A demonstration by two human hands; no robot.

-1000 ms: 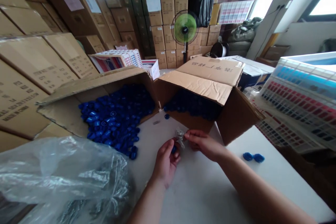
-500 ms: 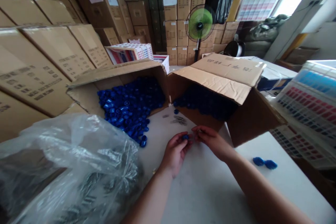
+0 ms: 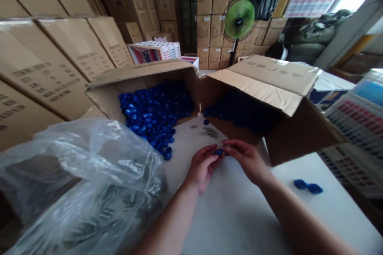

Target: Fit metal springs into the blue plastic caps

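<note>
Blue plastic cap (image 3: 218, 152) sits pinched between our left hand (image 3: 202, 168) and right hand (image 3: 247, 159), just beside the cardboard box's edge (image 3: 239, 140), open surface (image 3: 236, 211) below.

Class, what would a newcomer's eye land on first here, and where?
The heap of blue plastic caps in the open carton at centre stands out first. Below it, the left hand and right hand hold one cap over a white table. A clear plastic bag fills the lower left.
</note>
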